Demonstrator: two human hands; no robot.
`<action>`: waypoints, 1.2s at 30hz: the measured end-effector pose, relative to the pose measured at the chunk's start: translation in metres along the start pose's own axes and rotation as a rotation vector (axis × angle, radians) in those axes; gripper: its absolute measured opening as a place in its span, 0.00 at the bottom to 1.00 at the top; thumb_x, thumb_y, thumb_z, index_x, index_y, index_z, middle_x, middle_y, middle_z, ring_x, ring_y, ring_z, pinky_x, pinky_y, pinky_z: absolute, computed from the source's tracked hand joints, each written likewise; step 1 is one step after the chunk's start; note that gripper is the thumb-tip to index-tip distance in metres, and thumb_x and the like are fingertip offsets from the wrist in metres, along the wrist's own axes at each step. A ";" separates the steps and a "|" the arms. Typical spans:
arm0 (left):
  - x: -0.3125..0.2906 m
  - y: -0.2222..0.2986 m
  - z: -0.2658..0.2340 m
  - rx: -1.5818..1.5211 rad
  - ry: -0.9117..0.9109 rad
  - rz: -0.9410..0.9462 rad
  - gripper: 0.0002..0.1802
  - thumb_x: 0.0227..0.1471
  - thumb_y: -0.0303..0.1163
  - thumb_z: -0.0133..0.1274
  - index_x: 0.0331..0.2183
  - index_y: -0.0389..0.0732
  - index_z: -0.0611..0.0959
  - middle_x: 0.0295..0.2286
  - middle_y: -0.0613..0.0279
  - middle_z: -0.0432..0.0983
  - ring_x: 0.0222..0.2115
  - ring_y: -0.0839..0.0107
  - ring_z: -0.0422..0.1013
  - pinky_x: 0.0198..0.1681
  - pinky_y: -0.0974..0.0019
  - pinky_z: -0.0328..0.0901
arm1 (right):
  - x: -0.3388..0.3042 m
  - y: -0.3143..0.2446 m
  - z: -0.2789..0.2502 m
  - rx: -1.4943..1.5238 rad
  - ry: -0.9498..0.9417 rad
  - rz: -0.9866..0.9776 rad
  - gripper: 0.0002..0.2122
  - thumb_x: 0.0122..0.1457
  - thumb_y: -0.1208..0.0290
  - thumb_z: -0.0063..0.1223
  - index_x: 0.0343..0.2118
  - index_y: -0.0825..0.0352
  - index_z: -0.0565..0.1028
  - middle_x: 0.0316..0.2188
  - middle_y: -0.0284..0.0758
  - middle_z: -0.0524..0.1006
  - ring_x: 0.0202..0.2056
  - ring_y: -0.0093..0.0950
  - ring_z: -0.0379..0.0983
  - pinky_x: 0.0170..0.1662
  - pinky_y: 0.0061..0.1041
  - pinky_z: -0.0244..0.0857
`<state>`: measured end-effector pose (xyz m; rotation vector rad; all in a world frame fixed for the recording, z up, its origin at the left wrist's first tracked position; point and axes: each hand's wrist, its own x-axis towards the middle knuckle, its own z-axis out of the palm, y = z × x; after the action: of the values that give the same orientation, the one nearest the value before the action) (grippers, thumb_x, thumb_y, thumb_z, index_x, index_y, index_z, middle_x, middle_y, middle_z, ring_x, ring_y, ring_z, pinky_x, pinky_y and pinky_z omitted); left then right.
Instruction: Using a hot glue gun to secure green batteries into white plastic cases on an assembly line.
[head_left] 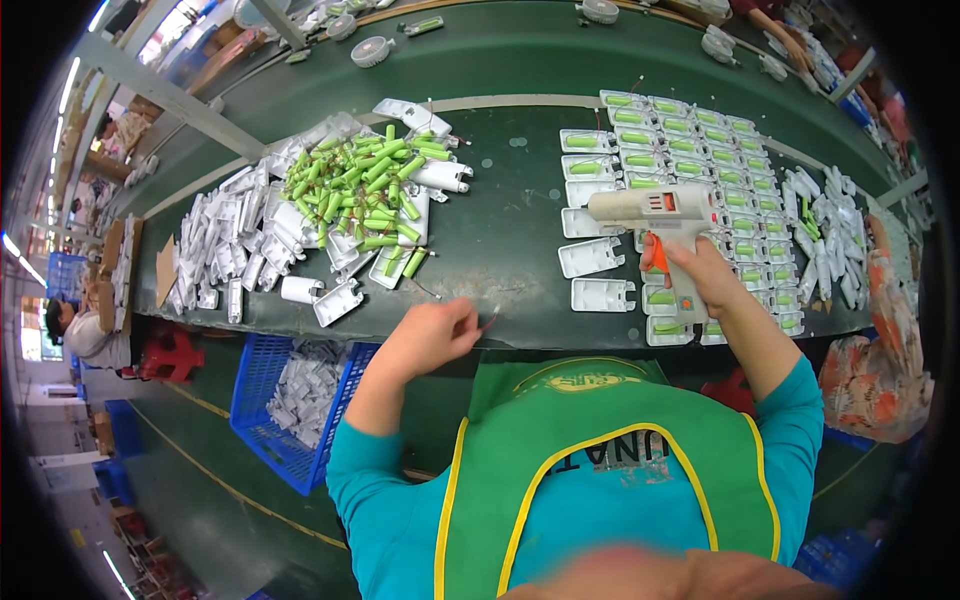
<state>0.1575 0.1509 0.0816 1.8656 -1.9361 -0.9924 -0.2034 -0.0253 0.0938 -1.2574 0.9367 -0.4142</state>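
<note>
Wrapped right hand (pixel 708 275) round glue gun (pixel 678 207) above white shells (pixel 602 295) at right. Curled left hand (pixel 428 337) at near bench (pixel 515 225) edge; could not tell if gripping thin wire (pixel 489 323). Fitted most shells with green cells (pixel 640 161); left few bare, plus mixed heap (pixel 368 190) at left.

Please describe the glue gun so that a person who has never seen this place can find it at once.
On the dark green table, look right, where white cases, many with a green battery, lie in rows. Over these rows, the right hand holds the glue gun by its handle. Unlike the cases around it, it is shaped like a pistol, with an orange trigger.
</note>
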 end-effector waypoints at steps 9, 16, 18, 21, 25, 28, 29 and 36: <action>-0.054 -0.037 0.002 0.176 0.306 -0.178 0.09 0.46 0.35 0.61 0.30 0.42 0.82 0.23 0.57 0.78 0.27 0.54 0.75 0.30 0.54 0.68 | 0.024 -0.002 -0.001 -0.045 0.066 -0.013 0.20 0.61 0.56 0.53 0.46 0.68 0.72 0.33 0.31 0.77 0.36 0.23 0.74 0.40 0.25 0.66; -0.001 -0.059 0.002 0.622 0.566 0.084 0.20 0.44 0.23 0.52 0.42 0.46 0.80 0.31 0.60 0.70 0.33 0.60 0.69 0.33 0.59 0.65 | 0.024 0.003 -0.010 -0.092 0.053 -0.014 0.17 0.62 0.61 0.52 0.46 0.70 0.72 0.31 0.32 0.76 0.34 0.23 0.73 0.41 0.26 0.66; 0.012 -0.061 -0.001 0.711 0.551 0.121 0.17 0.44 0.27 0.51 0.40 0.46 0.81 0.28 0.60 0.67 0.33 0.61 0.68 0.32 0.59 0.64 | 0.021 0.001 -0.012 -0.113 0.079 -0.011 0.16 0.61 0.63 0.53 0.44 0.71 0.72 0.29 0.32 0.75 0.33 0.24 0.72 0.42 0.26 0.66; 0.025 -0.061 -0.001 0.725 0.489 0.198 0.11 0.44 0.27 0.51 0.35 0.45 0.80 0.28 0.61 0.67 0.32 0.61 0.68 0.32 0.59 0.63 | 0.021 0.003 -0.019 -0.162 0.094 -0.006 0.14 0.60 0.63 0.53 0.41 0.70 0.73 0.30 0.32 0.75 0.32 0.23 0.72 0.41 0.26 0.67; 0.055 -0.041 0.020 0.581 0.396 0.353 0.10 0.43 0.31 0.61 0.32 0.46 0.79 0.28 0.62 0.70 0.32 0.61 0.69 0.36 0.59 0.63 | 0.019 0.002 -0.020 -0.141 0.103 0.000 0.15 0.60 0.62 0.54 0.42 0.70 0.72 0.30 0.32 0.75 0.33 0.23 0.72 0.40 0.27 0.67; 0.076 -0.015 0.037 0.414 0.370 0.406 0.13 0.44 0.31 0.62 0.35 0.45 0.80 0.30 0.61 0.72 0.34 0.60 0.70 0.38 0.59 0.64 | 0.017 0.003 -0.024 -0.061 0.069 0.022 0.18 0.59 0.60 0.55 0.45 0.69 0.73 0.33 0.32 0.77 0.36 0.23 0.73 0.40 0.26 0.67; 0.081 -0.009 0.042 0.413 0.369 0.405 0.13 0.44 0.31 0.62 0.35 0.45 0.80 0.30 0.61 0.72 0.34 0.60 0.70 0.38 0.59 0.64 | 0.014 -0.002 -0.021 -0.035 0.092 0.051 0.19 0.59 0.59 0.55 0.47 0.68 0.72 0.35 0.32 0.78 0.39 0.23 0.74 0.39 0.26 0.67; 0.114 -0.011 0.024 0.421 0.377 0.474 0.15 0.42 0.23 0.58 0.36 0.48 0.82 0.48 0.60 0.71 0.54 0.57 0.65 0.47 0.56 0.64 | 0.009 -0.001 -0.030 0.044 0.078 0.009 0.23 0.59 0.55 0.54 0.51 0.66 0.71 0.41 0.31 0.79 0.45 0.22 0.74 0.38 0.23 0.66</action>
<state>0.1361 0.0492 0.0282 1.5054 -2.2909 -0.0892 -0.2217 -0.0506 0.0913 -1.2031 0.9939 -0.4771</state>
